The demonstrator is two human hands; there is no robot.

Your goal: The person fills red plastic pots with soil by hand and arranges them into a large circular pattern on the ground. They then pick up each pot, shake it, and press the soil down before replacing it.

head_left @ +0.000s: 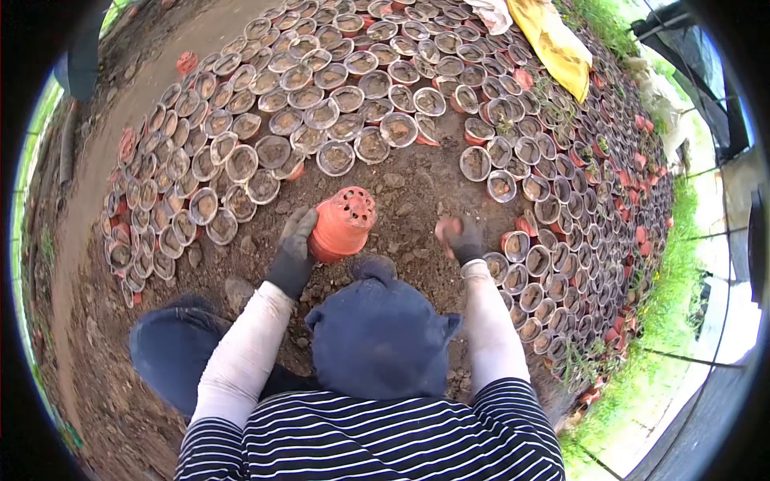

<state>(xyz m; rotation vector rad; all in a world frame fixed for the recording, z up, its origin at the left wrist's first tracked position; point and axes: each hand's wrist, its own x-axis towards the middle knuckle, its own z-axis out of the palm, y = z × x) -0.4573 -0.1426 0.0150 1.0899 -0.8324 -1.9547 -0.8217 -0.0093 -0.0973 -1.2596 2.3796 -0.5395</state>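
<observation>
My left hand (295, 250), in a dark glove, is closed on the side of an orange-red plastic flower pot (341, 228). The pot is tipped over, so its base with drain holes faces up toward me. Away to the right, my right hand (460, 239), also gloved, hovers over the soil beside the standing pots. Its reddish fingertips look curled but are blurred, and I cannot make out whether anything is between them. Bare brown soil (401, 196) lies between the two hands.
Rows of soil-filled pots (399, 130) curve round ahead and to both sides. A yellow sack (553, 48) lies across pots at the upper right. One red pot (187, 62) sits apart at upper left. My knees (381, 337) are close below the hands.
</observation>
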